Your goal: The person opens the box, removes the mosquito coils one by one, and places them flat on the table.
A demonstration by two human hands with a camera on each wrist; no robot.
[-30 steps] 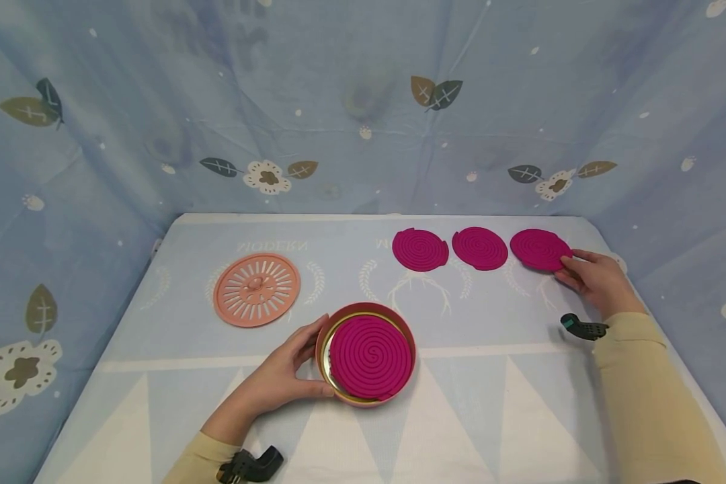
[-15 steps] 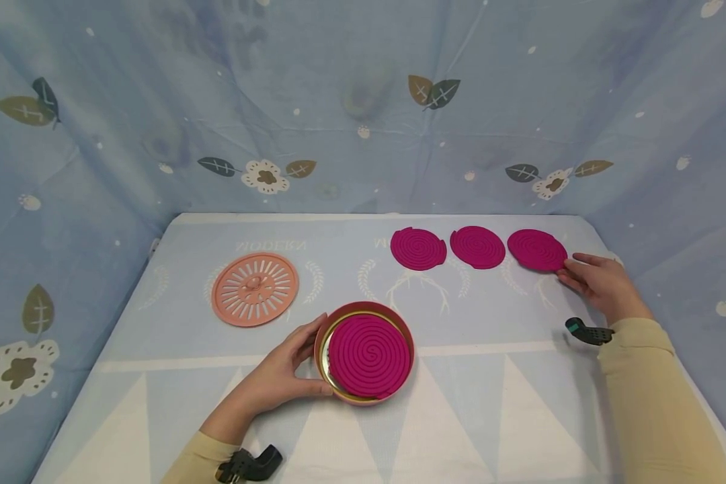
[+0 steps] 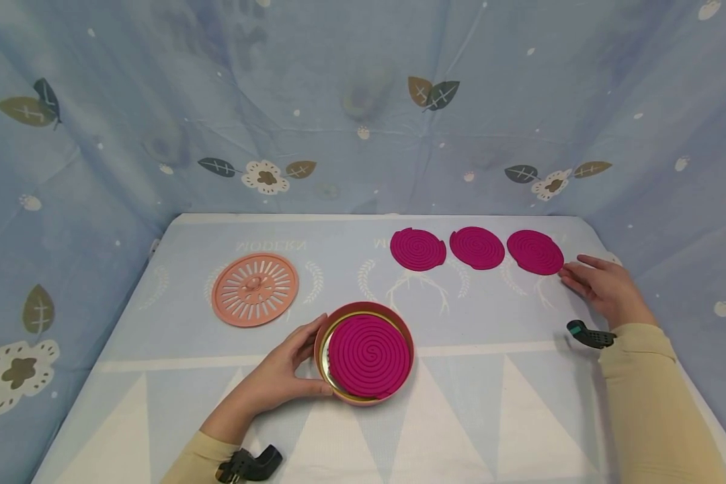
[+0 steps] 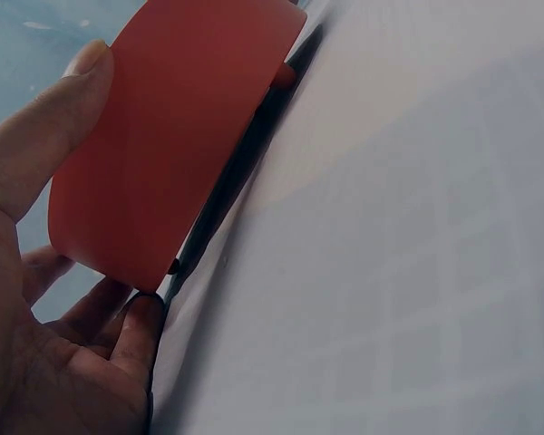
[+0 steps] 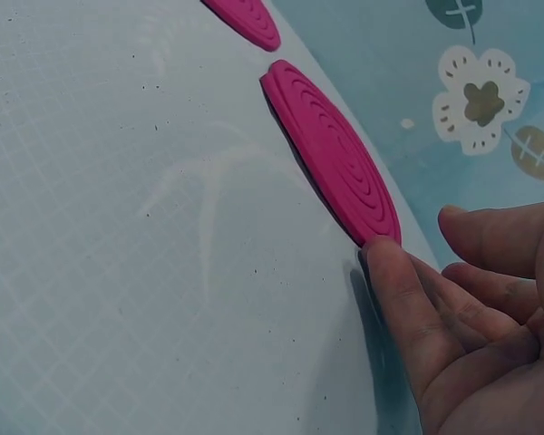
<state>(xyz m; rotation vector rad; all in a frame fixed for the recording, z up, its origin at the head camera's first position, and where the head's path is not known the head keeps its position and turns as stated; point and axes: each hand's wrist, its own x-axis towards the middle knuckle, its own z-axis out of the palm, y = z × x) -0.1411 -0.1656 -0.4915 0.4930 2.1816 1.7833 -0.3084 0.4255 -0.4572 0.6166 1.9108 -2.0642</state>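
Note:
My left hand (image 3: 287, 376) holds a round pinkish-red mosquito coil box (image 3: 410, 336) by its left side, the thumb in front and the fingers behind. A magenta mosquito coil (image 3: 370, 356) lies flat inside the box, over a gold-coloured rim. In the left wrist view, the box's smooth outer wall (image 4: 163, 136) and small feet show. At the far right, my right hand (image 3: 605, 286) is by the rightmost coil (image 3: 535, 252). In the right wrist view, a fingertip touches that coil's (image 5: 331, 149) near end, while the thumb stands apart from it.
Two more magenta coils, a middle one (image 3: 477, 248) and a left one (image 3: 418, 249), lie in a row along the table's back. A slotted orange-pink lid (image 3: 256, 290) lies at the left. Patterned blue cloth (image 3: 363, 134) hangs behind the table.
The right thumb and fingers have let go of the rightmost coil, which now lies slightly further left. My right hand has drawn back a little to the right. The left hand stays put.

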